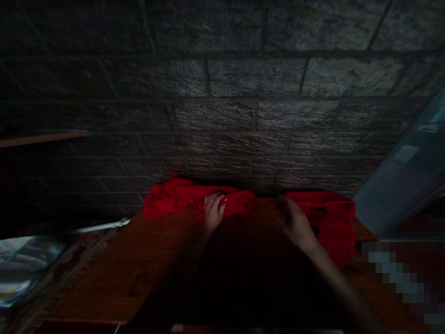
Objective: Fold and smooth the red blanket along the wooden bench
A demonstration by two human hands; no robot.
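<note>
On a brown wooden tabletop [114,269], a bunched red cloth [174,197] lies along the wall side. My left hand [213,211], with a ring on one finger, presses into the right part of this cloth, its fingers curled round a fold. To the right lies a second red cloth [335,222], looser and spread toward me. Just left of it, my right hand [297,225] is smeared by motion, with fingers apart and nothing visible in them. Whether it touches that cloth is hard to make out. Deep shadow hides the tabletop between my forearms.
A stone-block wall [222,116] rises behind the table. At right leans a grey panel [392,171]. A wooden shelf edge [45,138] juts in at left. Below it are a white rod [100,226], a fringed rug [76,260] and a shiny plastic bag [26,264].
</note>
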